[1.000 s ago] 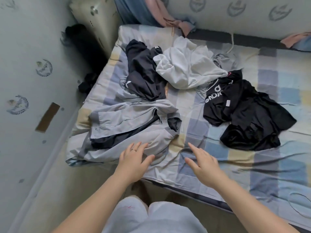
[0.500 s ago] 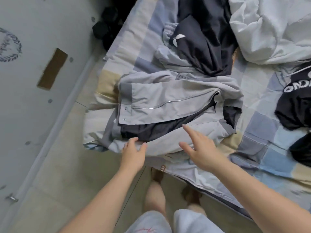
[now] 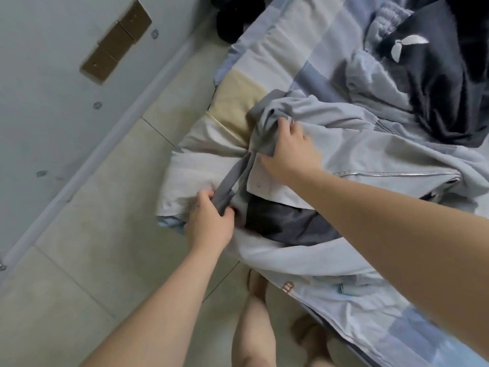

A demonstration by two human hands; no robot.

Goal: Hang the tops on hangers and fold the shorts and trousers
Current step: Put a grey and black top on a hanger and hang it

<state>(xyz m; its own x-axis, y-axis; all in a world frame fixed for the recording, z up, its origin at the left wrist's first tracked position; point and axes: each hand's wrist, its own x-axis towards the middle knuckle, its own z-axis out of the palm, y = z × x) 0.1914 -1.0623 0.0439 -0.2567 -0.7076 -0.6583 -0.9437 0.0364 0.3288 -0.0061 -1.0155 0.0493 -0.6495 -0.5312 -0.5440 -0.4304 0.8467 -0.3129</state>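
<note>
Left hand (image 3: 209, 221) and right hand (image 3: 291, 152) clutch the grey jacket (image 3: 370, 152), fingers (image 3: 285, 124) half buried in its folds.

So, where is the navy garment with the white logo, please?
In the head view, the navy garment lies upper right on the bed, beyond the grey jacket.

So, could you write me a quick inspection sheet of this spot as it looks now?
Surface: bed with a checked sheet.
Job's things: grey jacket, zip showing, dark lining exposed; dark garment with a white logo behind it.
Clutter: dark bundle on the floor by the wall.
Grippers: left hand grips a grey strip of the jacket; right hand grips its bunched fabric.
Cables: nothing seen.
Surroundings: tiled floor; wall with a brown patch.
</note>
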